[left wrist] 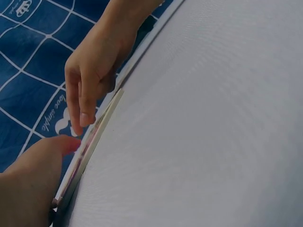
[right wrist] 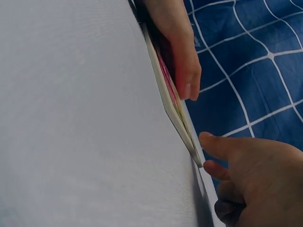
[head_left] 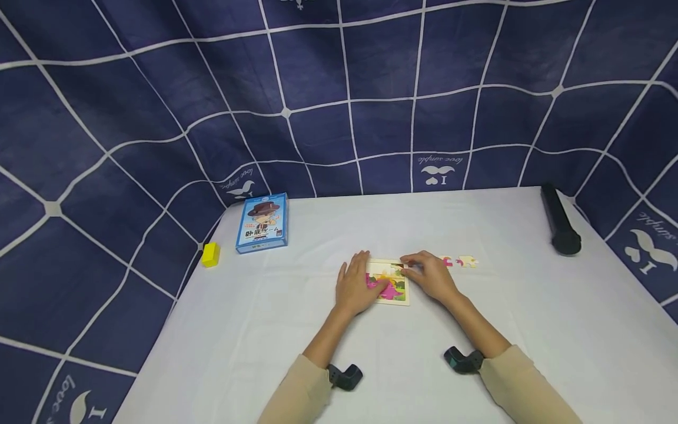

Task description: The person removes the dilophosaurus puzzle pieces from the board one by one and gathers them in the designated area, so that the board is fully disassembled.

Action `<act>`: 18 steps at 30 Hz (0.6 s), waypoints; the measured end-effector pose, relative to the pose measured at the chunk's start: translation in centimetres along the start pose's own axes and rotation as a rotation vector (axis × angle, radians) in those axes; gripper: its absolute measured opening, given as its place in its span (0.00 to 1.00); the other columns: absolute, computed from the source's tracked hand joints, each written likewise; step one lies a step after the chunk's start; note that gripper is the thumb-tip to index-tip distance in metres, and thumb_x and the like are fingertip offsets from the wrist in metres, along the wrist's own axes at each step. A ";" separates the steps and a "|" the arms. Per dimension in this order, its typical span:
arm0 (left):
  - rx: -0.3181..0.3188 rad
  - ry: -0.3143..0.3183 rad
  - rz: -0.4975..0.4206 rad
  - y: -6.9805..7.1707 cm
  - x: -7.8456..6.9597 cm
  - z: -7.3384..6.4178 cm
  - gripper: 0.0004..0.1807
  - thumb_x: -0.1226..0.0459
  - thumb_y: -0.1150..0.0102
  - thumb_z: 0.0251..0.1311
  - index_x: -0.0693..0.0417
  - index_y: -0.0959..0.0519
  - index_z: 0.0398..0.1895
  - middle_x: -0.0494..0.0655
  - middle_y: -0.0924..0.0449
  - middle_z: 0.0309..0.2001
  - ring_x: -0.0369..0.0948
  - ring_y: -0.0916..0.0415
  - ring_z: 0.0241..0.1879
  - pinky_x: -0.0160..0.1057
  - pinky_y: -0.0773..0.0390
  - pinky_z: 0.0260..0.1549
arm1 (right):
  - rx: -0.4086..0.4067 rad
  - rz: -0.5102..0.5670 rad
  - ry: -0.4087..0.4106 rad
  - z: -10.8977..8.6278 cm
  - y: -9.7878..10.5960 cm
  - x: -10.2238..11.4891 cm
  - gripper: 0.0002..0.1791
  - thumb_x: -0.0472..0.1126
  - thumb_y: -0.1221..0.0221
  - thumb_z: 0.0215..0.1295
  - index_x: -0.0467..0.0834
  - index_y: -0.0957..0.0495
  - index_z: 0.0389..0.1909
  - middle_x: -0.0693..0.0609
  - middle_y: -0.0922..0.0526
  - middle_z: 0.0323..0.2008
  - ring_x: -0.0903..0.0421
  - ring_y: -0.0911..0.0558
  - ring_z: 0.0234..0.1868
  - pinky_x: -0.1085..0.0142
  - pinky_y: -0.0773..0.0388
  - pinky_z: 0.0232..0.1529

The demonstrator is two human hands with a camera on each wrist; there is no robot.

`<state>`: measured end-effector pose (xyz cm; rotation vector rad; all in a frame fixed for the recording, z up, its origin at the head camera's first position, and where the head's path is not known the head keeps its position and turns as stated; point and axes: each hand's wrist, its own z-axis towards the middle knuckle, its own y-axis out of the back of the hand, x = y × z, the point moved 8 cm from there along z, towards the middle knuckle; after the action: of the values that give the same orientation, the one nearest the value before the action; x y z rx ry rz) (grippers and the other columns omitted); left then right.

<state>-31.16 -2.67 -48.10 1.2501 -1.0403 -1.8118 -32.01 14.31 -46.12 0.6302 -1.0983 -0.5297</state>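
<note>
A small jigsaw puzzle (head_left: 394, 290) in a pale frame, with a pink figure, lies on the white table. My left hand (head_left: 356, 286) rests along its left edge, its fingers pointing away and its thumb reaching over the picture. At the upper right corner is my right hand (head_left: 433, 278), with thumb and forefinger spread apart around that corner. In the right wrist view, a gap shows between the fingertips of the right hand (right wrist: 255, 175), close to the frame's corner. Two loose puzzle pieces (head_left: 467, 261) lie beyond the right hand, one partly covered by it.
A blue game box (head_left: 262, 222) stands at the back left, with a yellow block (head_left: 210, 254) beside it. Toward the back right lies a black cylindrical object (head_left: 560, 221). A dark blue checked cloth (head_left: 381, 70) hangs behind the table (head_left: 254, 330).
</note>
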 end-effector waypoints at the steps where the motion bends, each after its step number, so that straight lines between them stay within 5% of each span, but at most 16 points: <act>1: 0.001 -0.004 -0.005 0.0 0.0 0.0 0.46 0.38 0.48 0.53 0.52 0.47 0.70 0.48 0.45 0.69 0.44 0.52 0.69 0.50 0.57 0.66 | -0.003 -0.002 -0.002 0.0 0.0 0.0 0.16 0.43 0.33 0.53 0.43 0.18 0.43 0.51 0.21 0.32 0.53 0.24 0.35 0.59 0.28 0.37; 8: 0.057 -0.048 0.119 -0.7 -0.5 -0.1 0.43 0.34 0.56 0.54 0.41 0.46 0.71 0.46 0.49 0.70 0.45 0.57 0.70 0.54 0.59 0.66 | 0.022 -0.018 0.001 -0.2 -0.4 0.0 0.16 0.44 0.32 0.51 0.43 0.17 0.42 0.51 0.22 0.33 0.57 0.29 0.29 0.65 0.34 0.27; 18: 0.062 -0.059 0.188 -0.6 -0.7 -0.2 0.42 0.32 0.61 0.55 0.42 0.42 0.69 0.47 0.49 0.71 0.46 0.57 0.70 0.54 0.57 0.65 | 0.047 -0.028 0.032 -0.2 -0.5 0.2 0.15 0.45 0.34 0.53 0.44 0.17 0.41 0.52 0.23 0.33 0.57 0.30 0.29 0.66 0.34 0.27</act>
<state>-30.86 -1.85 -48.36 1.1013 -1.2133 -1.6923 -31.82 13.89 -46.41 0.6938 -1.0752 -0.5173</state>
